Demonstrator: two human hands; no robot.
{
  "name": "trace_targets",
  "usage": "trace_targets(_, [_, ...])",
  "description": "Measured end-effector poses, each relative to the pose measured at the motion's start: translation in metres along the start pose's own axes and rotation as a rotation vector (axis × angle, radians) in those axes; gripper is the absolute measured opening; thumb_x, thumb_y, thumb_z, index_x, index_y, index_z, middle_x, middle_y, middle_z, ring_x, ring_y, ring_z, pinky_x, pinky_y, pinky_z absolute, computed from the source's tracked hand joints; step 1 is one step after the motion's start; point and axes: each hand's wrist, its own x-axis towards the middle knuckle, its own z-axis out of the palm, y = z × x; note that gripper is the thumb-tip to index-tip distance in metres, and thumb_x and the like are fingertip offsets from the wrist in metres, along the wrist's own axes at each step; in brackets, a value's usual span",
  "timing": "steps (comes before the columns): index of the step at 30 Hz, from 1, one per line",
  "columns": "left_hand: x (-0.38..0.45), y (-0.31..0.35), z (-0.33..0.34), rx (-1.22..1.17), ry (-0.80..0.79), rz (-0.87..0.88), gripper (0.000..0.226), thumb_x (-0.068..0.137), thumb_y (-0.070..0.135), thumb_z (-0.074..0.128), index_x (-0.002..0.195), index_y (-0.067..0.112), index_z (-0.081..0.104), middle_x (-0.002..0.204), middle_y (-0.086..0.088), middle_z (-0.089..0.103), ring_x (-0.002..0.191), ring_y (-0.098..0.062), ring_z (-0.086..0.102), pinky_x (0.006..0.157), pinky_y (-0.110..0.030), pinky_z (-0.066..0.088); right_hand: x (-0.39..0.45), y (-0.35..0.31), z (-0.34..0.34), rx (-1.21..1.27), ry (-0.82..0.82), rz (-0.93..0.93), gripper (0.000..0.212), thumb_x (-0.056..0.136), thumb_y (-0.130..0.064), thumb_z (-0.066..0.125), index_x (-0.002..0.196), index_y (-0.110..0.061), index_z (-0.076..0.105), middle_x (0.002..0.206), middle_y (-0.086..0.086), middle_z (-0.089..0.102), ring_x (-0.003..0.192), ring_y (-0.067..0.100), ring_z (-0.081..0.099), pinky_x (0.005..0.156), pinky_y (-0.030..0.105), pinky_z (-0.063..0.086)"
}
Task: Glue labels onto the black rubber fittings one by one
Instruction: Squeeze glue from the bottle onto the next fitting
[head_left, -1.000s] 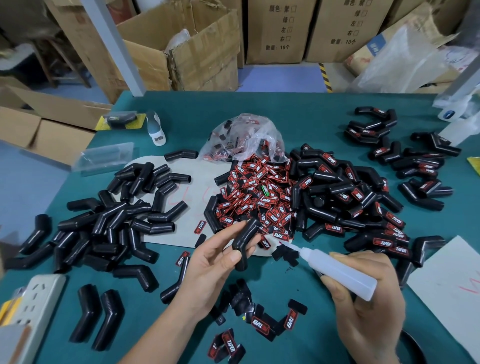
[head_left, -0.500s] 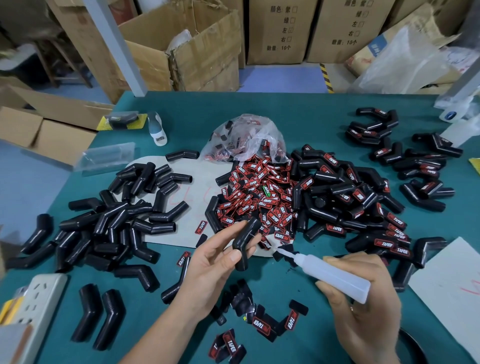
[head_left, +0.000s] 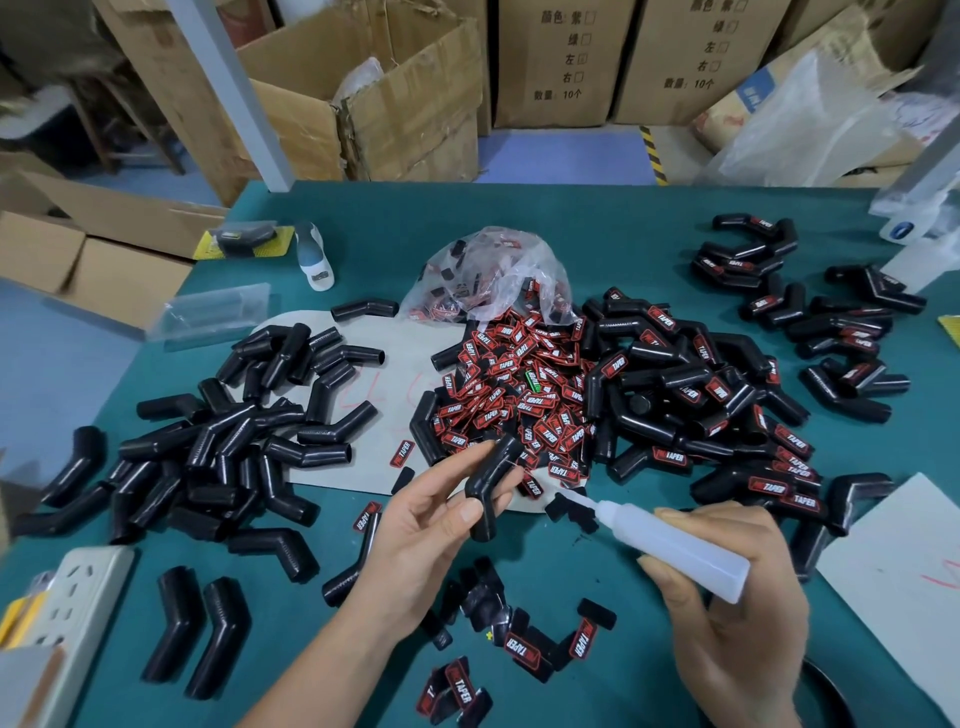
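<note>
holding the bent black fitting (head_left: 491, 486) pinched in the left hand (head_left: 426, 530) above the worktop (head_left: 597, 223), the glue bottle (head_left: 670, 545) is gripped by the right hand (head_left: 737, 613); its nozzle is best brought onto the fitting's flat face, a small bead squeezed, before a label is taken from the label pile (head_left: 519, 384).

Power strip (head_left: 78, 613) cut by left edge. Dark round object (head_left: 826, 691) cropped at bottom right, unidentifiable. Labels inside plastic bag (head_left: 488, 275) too blurred to read. Far-left background smeared.
</note>
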Motion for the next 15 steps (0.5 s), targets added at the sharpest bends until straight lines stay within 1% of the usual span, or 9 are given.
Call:
trace_targets(2, [-0.0004, 0.0004, -0.0001, 0.001, -0.003, -0.002, 0.056, 0.092, 0.024, 0.082, 0.144, 0.013, 0.063, 0.144, -0.019, 0.064, 0.134, -0.038, 0.061, 0.107, -0.035, 0.052, -0.0005, 0.0004, -0.0003, -0.002, -0.003, -0.003, 0.026, 0.102, -0.048, 0.06, 0.112, -0.024, 0.058, 0.104, 0.002, 0.066, 0.101, 0.001, 0.061, 0.089, 0.016, 0.047])
trace_targets(6, [-0.0007, 0.0011, -0.0007, 0.005, 0.001, -0.005, 0.056, 0.093, 0.024, 0.081, 0.144, 0.013, 0.062, 0.143, -0.019, 0.064, 0.134, -0.04, 0.06, 0.108, -0.036, 0.052, -0.0023, 0.0007, 0.0002, 0.006, -0.029, 0.018, 0.028, 0.101, -0.05, 0.06, 0.111, -0.025, 0.059, 0.097, 0.009, 0.067, 0.098, 0.005, 0.062, 0.083, 0.019, 0.048])
trace_targets(11, [-0.0007, 0.0014, -0.0001, 0.008, -0.007, -0.004, 0.055, 0.093, 0.024, 0.081, 0.144, 0.012, 0.062, 0.144, -0.02, 0.063, 0.134, -0.039, 0.061, 0.107, -0.035, 0.052, -0.0014, 0.0012, -0.0006, -0.003, -0.013, 0.006, 0.026, 0.102, -0.048, 0.06, 0.113, -0.025, 0.058, 0.101, 0.004, 0.065, 0.1, 0.002, 0.061, 0.087, 0.017, 0.047])
trace_targets(15, [-0.001, 0.0021, 0.0005, 0.007, -0.008, -0.008, 0.056, 0.093, 0.024, 0.081, 0.144, 0.012, 0.062, 0.146, -0.019, 0.062, 0.135, -0.039, 0.06, 0.108, -0.035, 0.052, -0.0023, 0.0, 0.0006, 0.006, -0.05, 0.003, 0.028, 0.102, -0.05, 0.059, 0.111, -0.023, 0.059, 0.095, 0.011, 0.066, 0.097, 0.004, 0.061, 0.084, 0.017, 0.047])
